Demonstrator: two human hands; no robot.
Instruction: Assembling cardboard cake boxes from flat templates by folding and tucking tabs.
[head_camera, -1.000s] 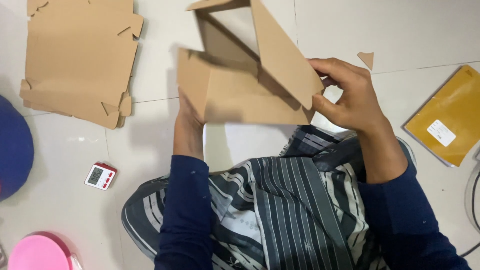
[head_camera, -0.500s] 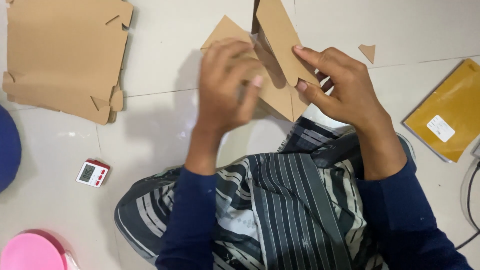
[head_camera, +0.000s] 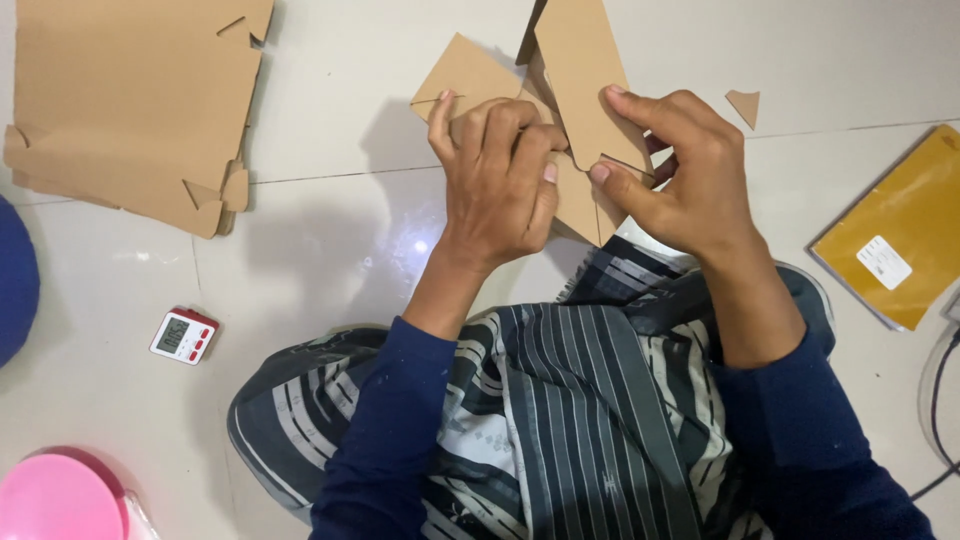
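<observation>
Cardboard piece (head_camera: 575, 120) now sits folded smaller; our left hand (head_camera: 495, 175) has come over it, pressing, while our right hand (head_camera: 680, 165) fingers pinch a flap shut.

Timer (head_camera: 184, 335) lies below flat cardboard stack (head_camera: 130, 100).

a flat yellow envelope (head_camera: 900, 235) with a white label (head_camera: 884, 262) lies on the floor at right, a small red-and-white timer (head_camera: 184, 335) with a grey screen at left.
</observation>
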